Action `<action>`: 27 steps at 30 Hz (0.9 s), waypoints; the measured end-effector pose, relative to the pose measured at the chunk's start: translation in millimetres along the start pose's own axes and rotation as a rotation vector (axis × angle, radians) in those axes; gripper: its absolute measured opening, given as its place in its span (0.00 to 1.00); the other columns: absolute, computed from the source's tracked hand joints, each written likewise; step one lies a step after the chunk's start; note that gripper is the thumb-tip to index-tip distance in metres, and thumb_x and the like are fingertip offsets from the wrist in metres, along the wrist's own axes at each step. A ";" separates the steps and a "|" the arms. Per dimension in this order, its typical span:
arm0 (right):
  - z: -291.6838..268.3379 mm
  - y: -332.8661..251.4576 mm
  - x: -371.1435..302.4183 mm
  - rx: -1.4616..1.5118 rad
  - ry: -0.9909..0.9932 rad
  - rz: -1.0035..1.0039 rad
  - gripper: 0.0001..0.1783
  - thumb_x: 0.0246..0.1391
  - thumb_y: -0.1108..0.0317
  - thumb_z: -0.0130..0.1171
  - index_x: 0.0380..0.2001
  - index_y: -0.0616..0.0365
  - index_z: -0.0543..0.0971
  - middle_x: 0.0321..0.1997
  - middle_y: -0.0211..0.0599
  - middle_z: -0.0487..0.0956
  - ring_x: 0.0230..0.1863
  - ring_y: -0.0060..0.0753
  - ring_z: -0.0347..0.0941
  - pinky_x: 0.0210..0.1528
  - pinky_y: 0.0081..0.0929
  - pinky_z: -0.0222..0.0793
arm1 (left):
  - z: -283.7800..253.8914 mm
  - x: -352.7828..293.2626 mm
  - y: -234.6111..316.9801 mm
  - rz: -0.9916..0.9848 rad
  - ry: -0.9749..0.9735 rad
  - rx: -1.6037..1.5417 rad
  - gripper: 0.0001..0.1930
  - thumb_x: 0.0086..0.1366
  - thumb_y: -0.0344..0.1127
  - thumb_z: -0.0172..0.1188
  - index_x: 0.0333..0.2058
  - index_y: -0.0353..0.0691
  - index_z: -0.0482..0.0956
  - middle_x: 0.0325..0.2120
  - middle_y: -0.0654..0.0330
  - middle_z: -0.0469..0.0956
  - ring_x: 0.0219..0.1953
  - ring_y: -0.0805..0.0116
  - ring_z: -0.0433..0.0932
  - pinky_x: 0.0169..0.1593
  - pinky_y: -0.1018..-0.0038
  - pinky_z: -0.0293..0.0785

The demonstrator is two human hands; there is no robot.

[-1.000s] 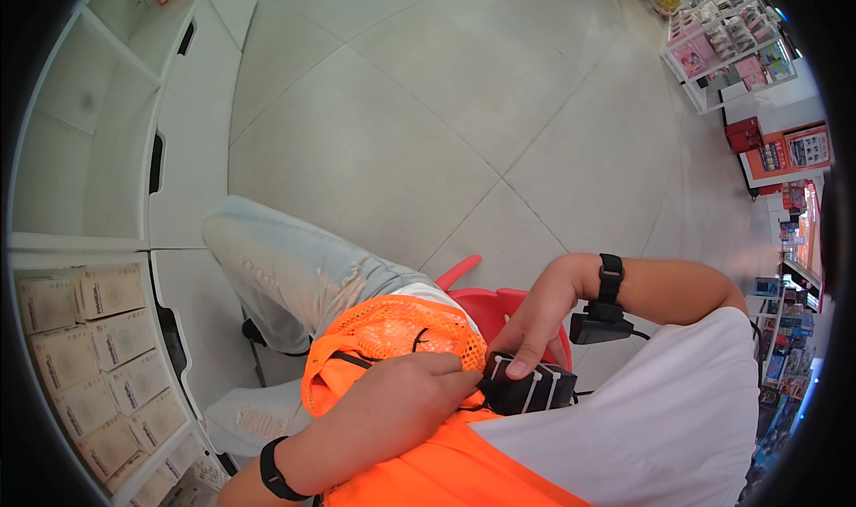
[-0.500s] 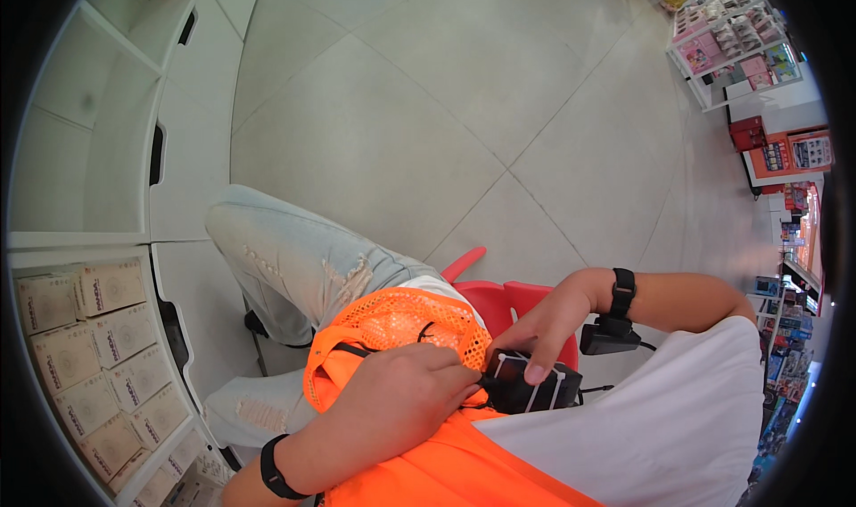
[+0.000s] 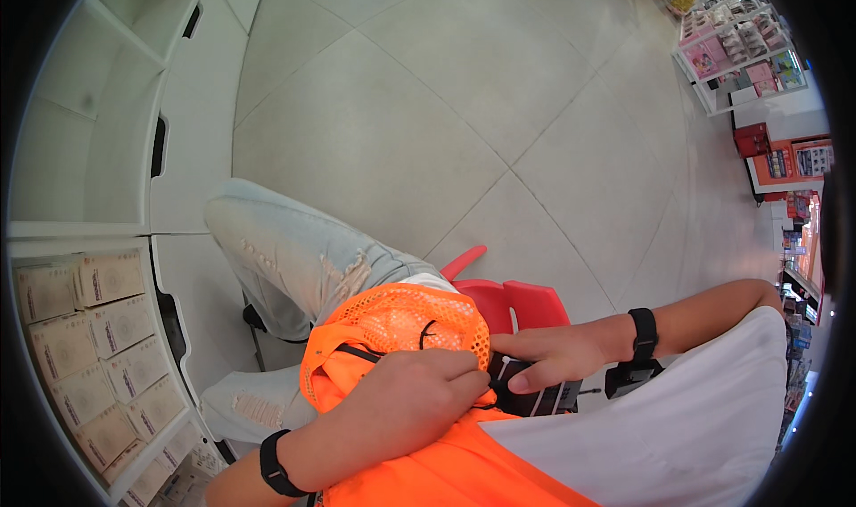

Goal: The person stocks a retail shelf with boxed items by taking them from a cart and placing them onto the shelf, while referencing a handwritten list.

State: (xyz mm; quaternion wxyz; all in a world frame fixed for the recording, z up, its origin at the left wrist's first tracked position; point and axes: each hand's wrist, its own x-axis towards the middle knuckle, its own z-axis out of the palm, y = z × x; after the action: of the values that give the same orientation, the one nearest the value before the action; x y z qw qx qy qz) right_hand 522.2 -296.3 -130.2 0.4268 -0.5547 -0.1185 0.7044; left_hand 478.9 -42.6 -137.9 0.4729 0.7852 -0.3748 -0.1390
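A black box-shaped device [image 3: 541, 402] with pale stripes lies against my waist, beside an orange mesh vest [image 3: 406, 315]. My right hand [image 3: 557, 357] reaches in from the right and holds the device, with the thumb over its top and the fingers along its far side. From the lower left comes my left hand [image 3: 428, 387], its fingers curled together at the device's left end. Whatever is between those fingertips is hidden. Both wrists wear a black band, and a small black unit [image 3: 631, 378] hangs below the right one.
My legs in torn pale jeans [image 3: 294, 239] stretch left. A red plastic chair [image 3: 535, 304] shows behind the device. White shelving [image 3: 147, 237] along the left holds several pale boxes [image 3: 111, 277]. Tiled floor [image 3: 419, 106] lies ahead, and display racks [image 3: 740, 48] stand at the far right.
My right hand has flattened over the device and its thumb has shifted left, towards my left hand. The right forearm has moved slightly right. My left hand stays at the device's end.
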 end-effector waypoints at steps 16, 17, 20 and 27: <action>0.6 -9.3 0.5 -0.018 -0.025 0.045 0.35 0.64 0.45 0.51 0.57 0.67 0.67 0.47 0.46 0.77 0.49 0.36 0.74 0.50 0.34 0.72 | -1.6 -3.6 -2.1 0.057 -0.033 0.027 0.06 0.59 0.31 0.65 0.34 0.39 0.79 0.25 0.64 0.72 0.27 0.70 0.79 0.24 0.73 0.74; 1.6 -11.8 0.5 -0.003 -0.029 0.084 0.35 0.64 0.45 0.51 0.58 0.67 0.67 0.48 0.46 0.77 0.49 0.35 0.75 0.51 0.33 0.73 | -1.4 -4.6 -1.3 0.067 -0.019 0.030 0.06 0.59 0.31 0.64 0.34 0.39 0.79 0.24 0.65 0.72 0.27 0.70 0.79 0.24 0.73 0.74; 2.8 -5.5 3.9 -0.009 -0.032 0.019 0.35 0.64 0.46 0.51 0.60 0.67 0.66 0.47 0.46 0.78 0.50 0.35 0.75 0.51 0.33 0.73 | -1.8 -6.1 -0.8 0.081 -0.011 0.036 0.05 0.60 0.31 0.63 0.33 0.38 0.79 0.24 0.65 0.71 0.27 0.70 0.79 0.24 0.73 0.74; -0.7 -10.6 3.9 -0.017 -0.063 0.038 0.34 0.65 0.48 0.51 0.62 0.66 0.64 0.50 0.45 0.77 0.49 0.34 0.73 0.52 0.32 0.72 | 1.2 -4.0 -4.0 0.103 -0.028 0.033 0.06 0.60 0.34 0.63 0.31 0.38 0.78 0.24 0.64 0.72 0.27 0.67 0.80 0.24 0.71 0.73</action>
State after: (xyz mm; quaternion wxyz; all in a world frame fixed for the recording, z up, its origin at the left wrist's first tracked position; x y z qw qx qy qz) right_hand 527.7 -287.1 -126.3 0.4047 -0.5380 -0.1275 0.7284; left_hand 477.4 -39.3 -142.5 0.4613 0.7705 -0.4234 -0.1193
